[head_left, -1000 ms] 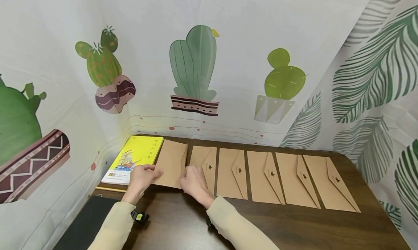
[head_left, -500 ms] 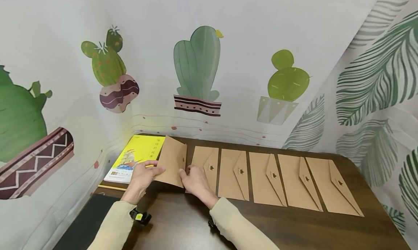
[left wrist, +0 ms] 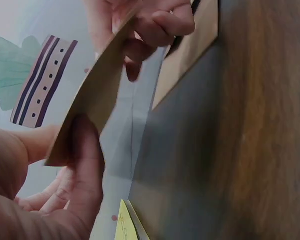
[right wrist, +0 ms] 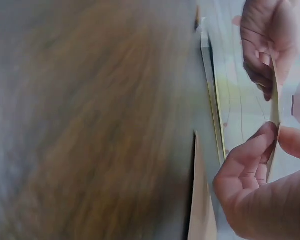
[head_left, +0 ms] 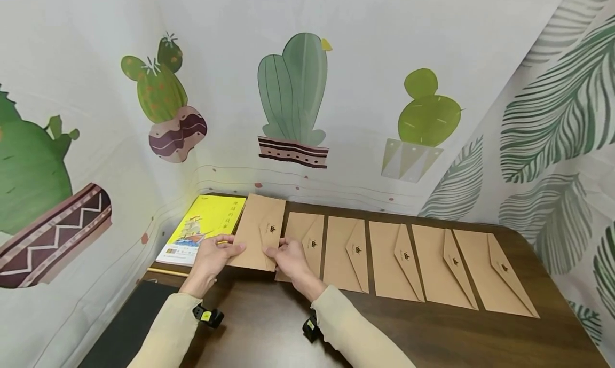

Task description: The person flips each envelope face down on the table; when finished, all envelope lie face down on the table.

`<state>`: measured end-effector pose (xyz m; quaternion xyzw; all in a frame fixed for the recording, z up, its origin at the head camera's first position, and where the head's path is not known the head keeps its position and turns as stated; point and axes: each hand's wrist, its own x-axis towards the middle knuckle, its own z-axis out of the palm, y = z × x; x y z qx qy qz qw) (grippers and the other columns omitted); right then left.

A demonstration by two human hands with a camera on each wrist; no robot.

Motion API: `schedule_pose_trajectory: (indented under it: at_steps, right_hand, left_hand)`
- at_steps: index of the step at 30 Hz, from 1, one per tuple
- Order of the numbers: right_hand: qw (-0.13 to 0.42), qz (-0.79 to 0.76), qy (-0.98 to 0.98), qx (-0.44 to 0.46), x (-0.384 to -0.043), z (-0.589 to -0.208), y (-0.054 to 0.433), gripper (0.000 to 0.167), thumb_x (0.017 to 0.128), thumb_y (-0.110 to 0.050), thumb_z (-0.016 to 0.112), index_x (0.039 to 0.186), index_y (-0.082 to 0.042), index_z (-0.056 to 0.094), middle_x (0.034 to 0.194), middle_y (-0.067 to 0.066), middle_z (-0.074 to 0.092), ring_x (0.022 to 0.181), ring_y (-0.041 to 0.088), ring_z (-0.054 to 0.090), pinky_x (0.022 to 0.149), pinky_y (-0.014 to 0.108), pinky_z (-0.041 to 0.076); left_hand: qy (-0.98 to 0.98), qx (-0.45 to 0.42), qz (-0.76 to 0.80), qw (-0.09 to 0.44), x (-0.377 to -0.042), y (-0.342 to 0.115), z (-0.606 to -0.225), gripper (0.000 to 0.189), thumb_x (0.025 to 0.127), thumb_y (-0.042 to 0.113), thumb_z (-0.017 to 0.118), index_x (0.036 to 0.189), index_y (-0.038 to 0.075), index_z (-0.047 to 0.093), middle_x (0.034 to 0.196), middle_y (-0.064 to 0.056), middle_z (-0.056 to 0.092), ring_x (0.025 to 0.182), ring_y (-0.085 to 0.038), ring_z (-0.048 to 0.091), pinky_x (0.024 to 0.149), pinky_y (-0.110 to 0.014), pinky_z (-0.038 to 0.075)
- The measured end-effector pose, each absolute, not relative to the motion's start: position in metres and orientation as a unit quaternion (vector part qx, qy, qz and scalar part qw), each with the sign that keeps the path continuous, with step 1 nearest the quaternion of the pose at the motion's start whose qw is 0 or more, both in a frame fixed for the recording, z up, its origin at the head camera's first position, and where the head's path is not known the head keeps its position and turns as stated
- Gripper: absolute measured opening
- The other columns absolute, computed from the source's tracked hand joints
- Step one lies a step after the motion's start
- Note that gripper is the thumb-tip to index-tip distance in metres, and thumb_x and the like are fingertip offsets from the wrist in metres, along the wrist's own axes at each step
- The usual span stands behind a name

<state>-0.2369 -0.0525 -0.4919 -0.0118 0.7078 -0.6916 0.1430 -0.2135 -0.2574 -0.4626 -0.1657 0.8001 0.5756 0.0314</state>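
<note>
Both hands hold one brown kraft envelope (head_left: 254,226) raised off the table, its flap side with a small dark crown print facing up. My left hand (head_left: 211,258) pinches its left edge, thumb on top and fingers beneath. At the opposite edge my right hand (head_left: 292,258) pinches near the flap, thumb over the paper. In the left wrist view the envelope (left wrist: 97,90) is seen nearly edge-on between both hands. The nearest lying envelope (head_left: 307,234) is partly hidden behind my right hand.
Several similar envelopes (head_left: 346,250) lie in a row to the right on the dark wooden table (head_left: 269,325). A yellow book (head_left: 211,218) with a ship picture is at the left, a black flat item (head_left: 129,325) nearer. A cactus-print cloth (head_left: 355,63) hangs behind.
The envelope has turned in my hands, so its flap and crown print now face up instead of its plain face. My right thumb has come over the flap side.
</note>
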Motion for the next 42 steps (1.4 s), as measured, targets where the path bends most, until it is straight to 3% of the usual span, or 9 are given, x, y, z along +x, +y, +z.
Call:
schedule_pose_trajectory:
  at_steps: [5, 12, 18, 20, 26, 29, 33, 36, 42]
  right_hand:
    - [0.158, -0.706, 0.690, -0.011, -0.237, -0.494, -0.051, 0.022, 0.098, -0.011, 0.077, 0.115, 0.000, 0.070, 0.084, 0.000, 0.072, 0.069, 0.008, 0.063, 0.062, 0.021, 0.051]
    - [0.130, -0.685, 0.716, -0.035, -0.235, -0.490, -0.051, 0.010, 0.094, -0.008, 0.076, 0.097, -0.004, 0.067, 0.075, -0.003, 0.062, 0.068, 0.010, 0.055, 0.062, 0.022, 0.044]
    - [0.101, -0.644, 0.757, -0.043, -0.233, -0.487, -0.054, 0.029, 0.094, -0.008, 0.076, 0.078, -0.014, 0.052, 0.065, -0.006, 0.051, 0.056, 0.010, 0.050, 0.052, 0.022, 0.035]
    - [0.095, -0.631, 0.769, -0.040, -0.233, -0.486, -0.055, 0.033, 0.094, -0.009, 0.076, 0.076, -0.015, 0.049, 0.062, -0.007, 0.050, 0.053, 0.010, 0.050, 0.050, 0.022, 0.033]
    - [0.069, -0.582, 0.809, -0.036, -0.234, -0.486, -0.059, 0.024, 0.094, -0.012, 0.076, 0.080, -0.014, 0.057, 0.060, -0.006, 0.054, 0.050, 0.009, 0.047, 0.047, 0.023, 0.030]
    - [0.050, -0.559, 0.827, -0.039, -0.234, -0.486, -0.061, 0.016, 0.095, -0.016, 0.076, 0.085, -0.014, 0.064, 0.062, -0.007, 0.057, 0.049, 0.007, 0.050, 0.046, 0.023, 0.032]
    - [0.058, -0.587, 0.806, -0.053, -0.231, -0.485, -0.066, 0.014, 0.104, -0.021, 0.068, 0.098, -0.009, 0.071, 0.071, -0.003, 0.065, 0.051, 0.007, 0.064, 0.048, 0.025, 0.051]
    - [0.080, -0.635, 0.765, -0.071, -0.228, -0.483, -0.069, 0.028, 0.113, -0.023, 0.055, 0.108, -0.001, 0.072, 0.080, 0.005, 0.070, 0.057, 0.015, 0.072, 0.056, 0.032, 0.063]
    - [0.098, -0.667, 0.732, -0.101, -0.224, -0.479, -0.073, 0.036, 0.116, -0.016, 0.043, 0.111, 0.003, 0.073, 0.084, 0.023, 0.076, 0.069, 0.035, 0.080, 0.063, 0.038, 0.067]
  left_hand:
    - [0.844, -0.152, 0.513, 0.036, -0.212, -0.255, -0.467, 0.045, 0.097, 0.026, 0.083, 0.129, -0.005, 0.071, 0.099, -0.011, 0.080, 0.086, -0.017, 0.068, 0.074, -0.028, 0.052]
    - [0.888, -0.148, 0.433, 0.037, -0.213, -0.253, -0.473, 0.046, 0.092, 0.036, 0.087, 0.116, -0.003, 0.078, 0.113, -0.020, 0.078, 0.097, -0.028, 0.067, 0.071, -0.030, 0.050]
    - [0.921, -0.109, 0.373, 0.004, -0.212, -0.250, -0.480, 0.041, 0.088, 0.031, 0.091, 0.104, -0.005, 0.080, 0.096, -0.018, 0.081, 0.080, -0.024, 0.070, 0.064, -0.030, 0.053]
    - [0.932, -0.089, 0.350, -0.018, -0.211, -0.246, -0.480, 0.038, 0.088, 0.029, 0.092, 0.102, -0.004, 0.080, 0.092, -0.016, 0.082, 0.078, -0.022, 0.072, 0.067, -0.032, 0.054]
    - [0.927, 0.013, 0.366, -0.077, -0.208, -0.228, -0.474, 0.025, 0.097, 0.021, 0.083, 0.114, 0.002, 0.082, 0.110, -0.016, 0.084, 0.098, -0.028, 0.080, 0.093, -0.041, 0.062]
    - [0.917, 0.050, 0.386, -0.088, -0.208, -0.223, -0.472, 0.022, 0.102, 0.018, 0.077, 0.117, 0.003, 0.082, 0.117, -0.018, 0.083, 0.105, -0.031, 0.080, 0.092, -0.047, 0.066]
    - [0.919, 0.047, 0.380, -0.089, -0.209, -0.222, -0.471, 0.026, 0.105, 0.024, 0.074, 0.119, 0.004, 0.083, 0.119, -0.018, 0.083, 0.108, -0.033, 0.080, 0.094, -0.050, 0.066]
    - [0.920, 0.032, 0.381, -0.086, -0.210, -0.224, -0.471, 0.033, 0.106, 0.032, 0.072, 0.120, 0.004, 0.082, 0.118, -0.016, 0.083, 0.108, -0.032, 0.080, 0.094, -0.050, 0.065]
    - [0.915, -0.030, 0.394, -0.075, -0.210, -0.228, -0.467, 0.046, 0.100, 0.050, 0.076, 0.120, 0.010, 0.083, 0.118, -0.013, 0.084, 0.111, -0.030, 0.075, 0.094, -0.043, 0.059]
